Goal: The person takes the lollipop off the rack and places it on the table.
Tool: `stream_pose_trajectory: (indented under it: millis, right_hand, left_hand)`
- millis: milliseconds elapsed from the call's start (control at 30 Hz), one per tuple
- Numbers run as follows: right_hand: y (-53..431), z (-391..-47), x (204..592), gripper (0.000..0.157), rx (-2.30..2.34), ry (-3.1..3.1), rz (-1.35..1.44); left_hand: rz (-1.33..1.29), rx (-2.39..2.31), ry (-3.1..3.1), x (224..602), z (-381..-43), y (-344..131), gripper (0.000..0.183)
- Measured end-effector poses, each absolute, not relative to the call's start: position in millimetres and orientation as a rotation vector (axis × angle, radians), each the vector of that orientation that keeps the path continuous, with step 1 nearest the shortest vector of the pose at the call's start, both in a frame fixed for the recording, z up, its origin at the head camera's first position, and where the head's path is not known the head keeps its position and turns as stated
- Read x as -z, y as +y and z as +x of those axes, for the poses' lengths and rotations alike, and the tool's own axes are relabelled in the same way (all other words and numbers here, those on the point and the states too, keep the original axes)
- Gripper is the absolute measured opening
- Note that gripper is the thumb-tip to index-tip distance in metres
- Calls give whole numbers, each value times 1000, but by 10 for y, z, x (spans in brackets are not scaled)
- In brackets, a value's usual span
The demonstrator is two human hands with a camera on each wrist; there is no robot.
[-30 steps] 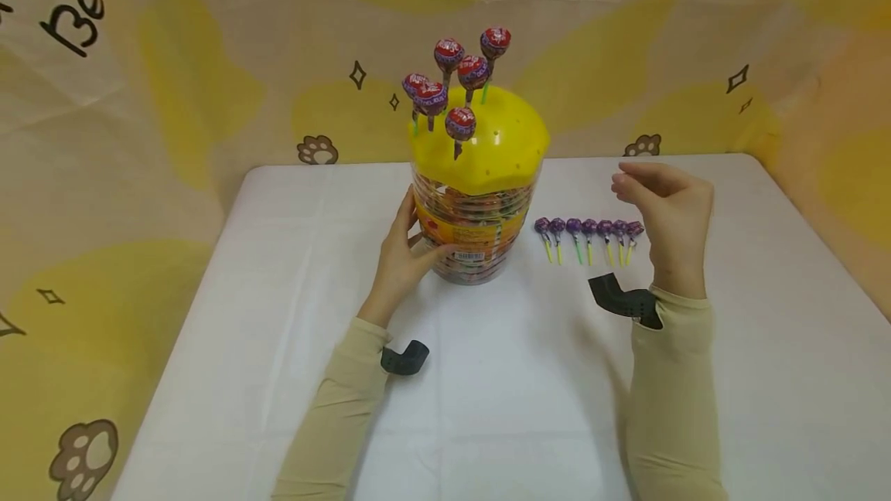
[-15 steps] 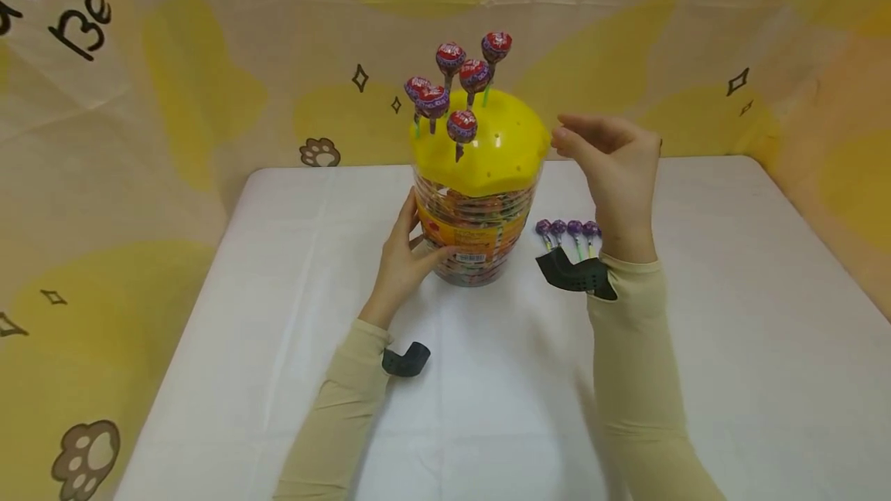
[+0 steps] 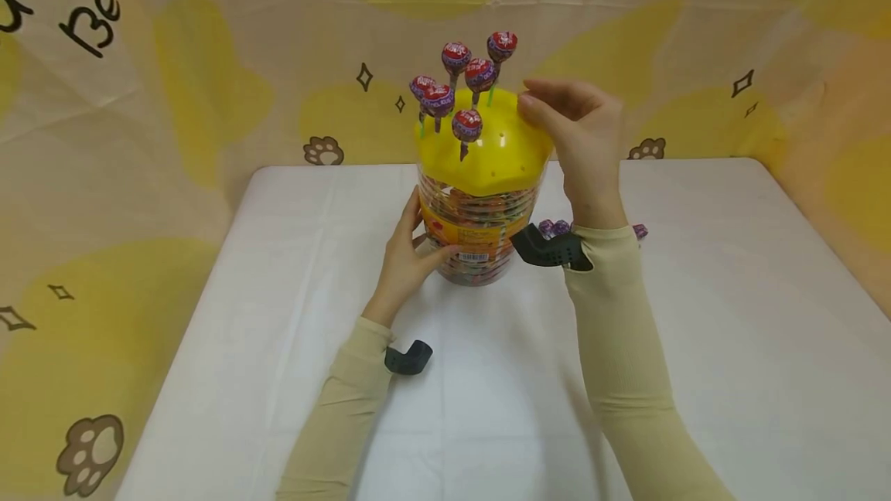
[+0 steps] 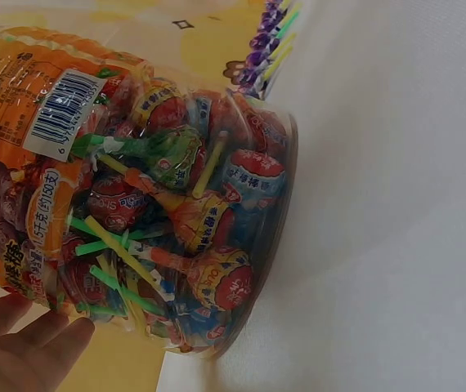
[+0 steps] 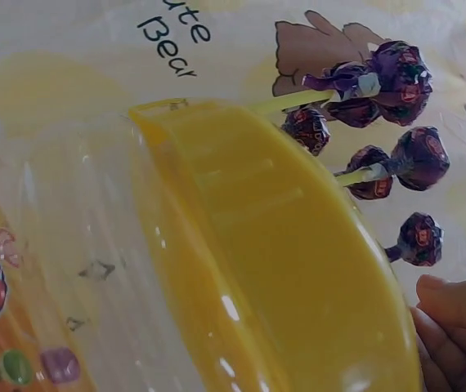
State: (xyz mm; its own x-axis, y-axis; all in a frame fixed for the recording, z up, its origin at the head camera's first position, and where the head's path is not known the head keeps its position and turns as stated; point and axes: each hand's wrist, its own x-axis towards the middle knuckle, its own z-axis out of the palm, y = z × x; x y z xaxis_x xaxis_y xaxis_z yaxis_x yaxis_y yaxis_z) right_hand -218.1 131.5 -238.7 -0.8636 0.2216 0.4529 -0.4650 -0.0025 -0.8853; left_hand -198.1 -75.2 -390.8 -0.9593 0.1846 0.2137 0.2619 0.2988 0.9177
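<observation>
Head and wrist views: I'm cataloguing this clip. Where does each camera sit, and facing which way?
Head: on the head, facing forward and down at the jar; left hand, right hand and sleeves show.
Left wrist: on that wrist, facing the jar's label; the left hand partly shows.
Right wrist: on that wrist, facing the yellow lid; the right hand partly shows.
Head and right wrist share the yellow lid and lollipops.

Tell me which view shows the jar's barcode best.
The left wrist view: there the barcode on the jar is large and its bars distinct. The head view shows it only small; the right wrist view leaves it out.
</observation>
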Motion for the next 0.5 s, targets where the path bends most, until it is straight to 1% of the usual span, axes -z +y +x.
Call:
stream_pose_trajectory:
  millis: [500]
  right_hand:
    - [1146,-2307,2305,21,-1794,-1910,297]
  left_hand:
    - [-413,1773,-2480,3897,-1967,-753,99]
